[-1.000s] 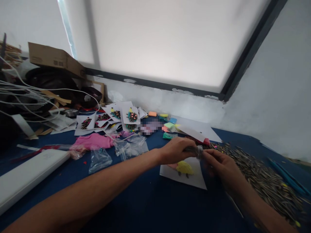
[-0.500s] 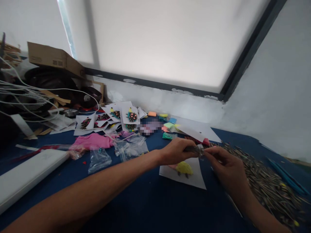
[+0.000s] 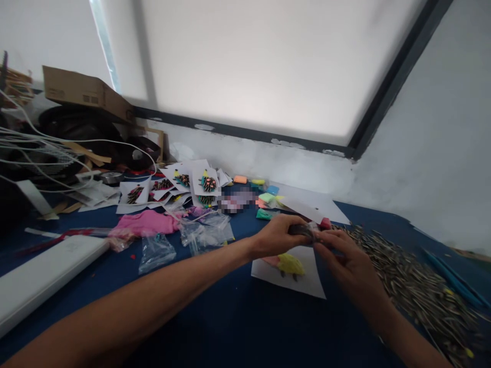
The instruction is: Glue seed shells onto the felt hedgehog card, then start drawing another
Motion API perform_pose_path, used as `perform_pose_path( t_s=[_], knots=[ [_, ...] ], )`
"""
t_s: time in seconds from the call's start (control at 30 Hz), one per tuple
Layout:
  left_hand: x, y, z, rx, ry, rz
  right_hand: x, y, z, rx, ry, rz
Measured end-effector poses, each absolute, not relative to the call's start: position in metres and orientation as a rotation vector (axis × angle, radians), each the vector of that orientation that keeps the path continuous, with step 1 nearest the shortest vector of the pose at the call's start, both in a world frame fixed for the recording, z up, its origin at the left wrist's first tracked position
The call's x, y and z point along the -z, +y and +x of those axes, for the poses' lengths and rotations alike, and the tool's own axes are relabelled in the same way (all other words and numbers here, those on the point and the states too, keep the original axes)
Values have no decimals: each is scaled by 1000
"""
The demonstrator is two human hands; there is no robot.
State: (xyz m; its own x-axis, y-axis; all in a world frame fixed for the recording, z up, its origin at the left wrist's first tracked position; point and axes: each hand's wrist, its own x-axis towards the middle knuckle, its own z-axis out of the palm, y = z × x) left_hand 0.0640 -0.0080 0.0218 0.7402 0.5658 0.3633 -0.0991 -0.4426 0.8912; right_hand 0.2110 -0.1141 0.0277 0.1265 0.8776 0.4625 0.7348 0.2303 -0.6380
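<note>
My left hand [image 3: 278,235] is closed round a small dark packet [image 3: 302,232] with a clear, crinkled plastic end. The fingers of my right hand [image 3: 345,255] pinch that clear end, so both hands meet on it. Just below them lies a white paper sheet [image 3: 297,286] on the blue tabletop. It bears a flat yellow clay shape [image 3: 290,265] with a pinkish front and small dark feet. My left hand covers part of the sheet's upper edge. What is inside the packet is blurred.
A heap of dark striped seeds [image 3: 418,286], like sunflower seeds, spreads at right beside a blue strip [image 3: 456,278]. Finished seed-spined figures on paper [image 3: 207,181], a pink cloth-like piece [image 3: 146,223], plastic bags [image 3: 157,253] and clay blocks [image 3: 240,180] lie behind. A white box [image 3: 49,276] stands at left.
My right hand has shifted slightly left and up, closer to my left hand. Its fingers now cover more of the packet's clear end. The paper sheet stays in place.
</note>
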Motion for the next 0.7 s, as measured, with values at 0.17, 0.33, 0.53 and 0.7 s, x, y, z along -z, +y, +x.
perform_pose_path(
  t_s=[0.17, 0.33, 0.53, 0.7],
  knots=[
    [-21, -6, 65, -795, 235, 1901, -28, -116, 208, -168, -1554, -1499],
    [-20, -3, 64, -760, 196, 1882, -31, -117, 205, -260, -1364, -1514],
    [-29, -4, 57, -601, 180, 1730, -35, -115, 209, -274, -1449, -1606],
    [-32, -2, 55, -549, 208, 1621, -36, -118, 206, -309, -1605, -1603]
  ],
)
